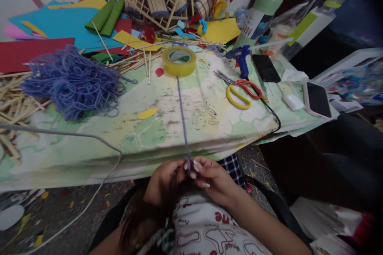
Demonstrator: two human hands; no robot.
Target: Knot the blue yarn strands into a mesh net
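left hand (167, 173) and right hand (214, 177) pinch the cord (183, 117) near the lap; fingers hide its knotted end, hair darkens the left wrist. cord runs up to the tape roll (179, 61), scissors (239, 87) right of it.

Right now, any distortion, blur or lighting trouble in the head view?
Head view: wide-angle stretch, tall bottle seems to lean outward; frame's right edge dark and soft; tablecloth softly lit, no hard shadows; right hand dimmer than left hand; yarn strand traceable, fine detail at fingertips soft.
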